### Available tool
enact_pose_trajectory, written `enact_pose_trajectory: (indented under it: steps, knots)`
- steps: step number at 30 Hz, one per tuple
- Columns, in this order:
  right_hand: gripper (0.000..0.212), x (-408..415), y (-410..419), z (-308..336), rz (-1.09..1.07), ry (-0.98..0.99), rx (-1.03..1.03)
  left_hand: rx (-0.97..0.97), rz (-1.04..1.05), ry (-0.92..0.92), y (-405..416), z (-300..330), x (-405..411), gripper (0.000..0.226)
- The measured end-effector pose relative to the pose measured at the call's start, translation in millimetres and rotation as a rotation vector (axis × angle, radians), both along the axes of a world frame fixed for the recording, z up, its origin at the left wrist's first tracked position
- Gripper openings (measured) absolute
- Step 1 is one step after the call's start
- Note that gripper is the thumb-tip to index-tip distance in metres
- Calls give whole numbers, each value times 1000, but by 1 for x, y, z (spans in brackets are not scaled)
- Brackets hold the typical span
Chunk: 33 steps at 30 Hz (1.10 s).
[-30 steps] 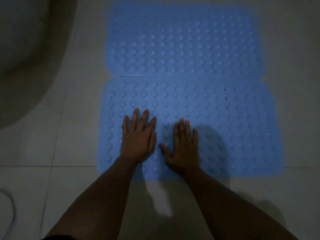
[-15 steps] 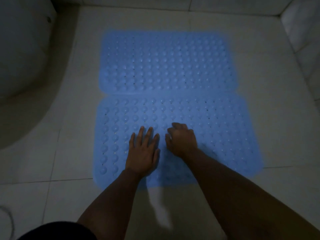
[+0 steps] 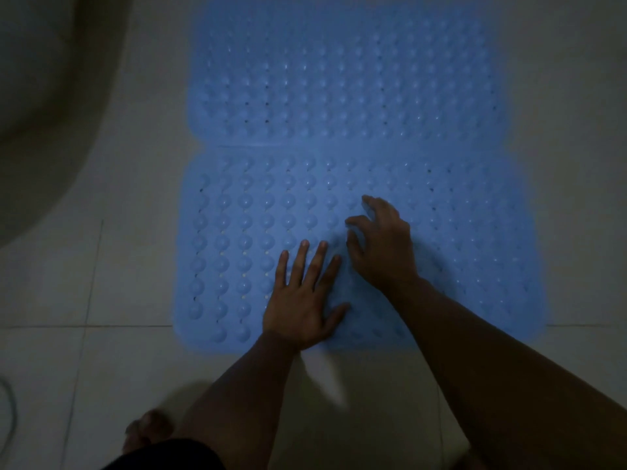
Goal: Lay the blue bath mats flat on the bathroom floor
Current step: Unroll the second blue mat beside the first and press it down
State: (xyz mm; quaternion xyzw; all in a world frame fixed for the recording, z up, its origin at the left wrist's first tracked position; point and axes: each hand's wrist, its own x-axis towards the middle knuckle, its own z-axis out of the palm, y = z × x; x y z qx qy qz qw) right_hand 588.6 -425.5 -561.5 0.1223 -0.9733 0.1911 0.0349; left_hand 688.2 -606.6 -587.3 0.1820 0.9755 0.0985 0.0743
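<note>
Two blue bath mats with raised bumps lie side by side on the pale tiled floor. The far mat (image 3: 339, 72) spreads across the top of the view. The near mat (image 3: 458, 239) meets it along a straight seam. My left hand (image 3: 302, 300) presses flat on the near mat close to its front edge, fingers straight and spread. My right hand (image 3: 383, 245) sits just to its right on the same mat, fingers bent with their tips touching the bumps. It holds nothing.
A large pale rounded fixture (image 3: 51, 96) curves along the left side. A thin cord loop (image 3: 8, 418) lies at the lower left edge. A bare foot (image 3: 149, 432) stands on the tiles at the bottom, beside dark clothing.
My right hand went from lying flat to bent fingers and has shifted a little forward on the near mat. The left hand stays flat. The camera has moved closer.
</note>
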Motion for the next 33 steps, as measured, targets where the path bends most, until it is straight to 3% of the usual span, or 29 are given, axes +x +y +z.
enact_pose_trajectory:
  steps: [6, 10, 12, 14, 20, 26, 33]
  knots:
    - [25, -4, -3, 2, 32, 3, -16, 8, 6, -62, 1, 6, -1, 95]
    - [24, -8, -20, 34, -52, -155, 84, 76, 16, -128, -3, 20, -9, 71]
    - [26, -12, -29, 47, -96, -337, 124, 113, 8, -88, -16, 26, -21, 56]
    - [33, -9, -41, 53, -123, -382, 106, 111, 61, -13, -38, 32, -31, 50]
    - [61, 56, -106, 21, 146, -285, 69, 22, 399, 22, -98, 38, -29, 60]
    - [81, 94, -128, -14, 186, -251, 233, 8, 421, 17, -118, 22, -18, 57]
    - [87, 96, -128, -18, 188, -238, 264, -2, 330, 69, -129, 10, 4, 58]
